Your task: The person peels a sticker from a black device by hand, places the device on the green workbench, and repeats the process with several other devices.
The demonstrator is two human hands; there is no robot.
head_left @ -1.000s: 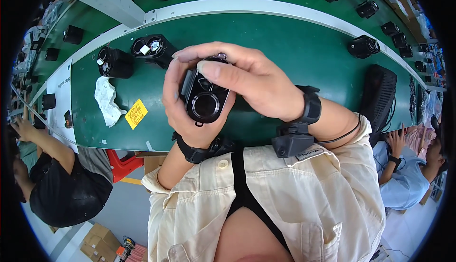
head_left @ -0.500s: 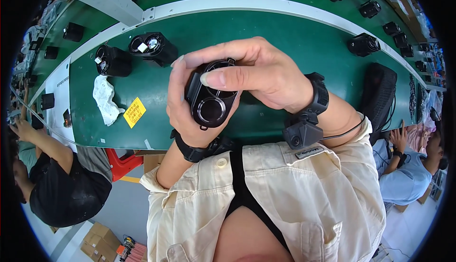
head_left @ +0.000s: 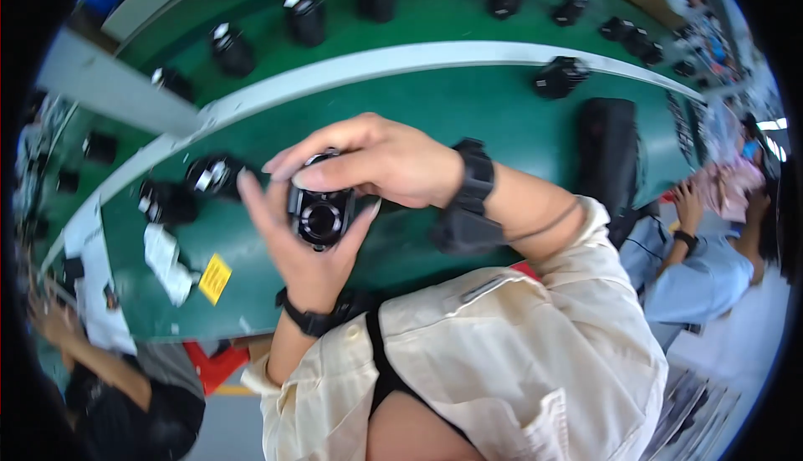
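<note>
A black oval housing with shiny round rings on its end face is held up over the green table, its kind not clear. My right hand grips it from the upper right, thumb across the face and fingers behind its far side. Below it, my left hand has its fingers and thumb spread apart on either side of the housing; whether the palm touches it is hidden. Two similar black housings, one beyond the other, stand blurred on the table to the left.
A crumpled white wrapper and a yellow paper slip lie left of my hands. A white rail crosses the table, with several black housings beyond it. To the right lies a long black case; people work at both sides.
My left fingers have loosened from around the housing and spread apart. My right hand keeps its grip. The view has shifted, so hands and housing now appear farther left.
</note>
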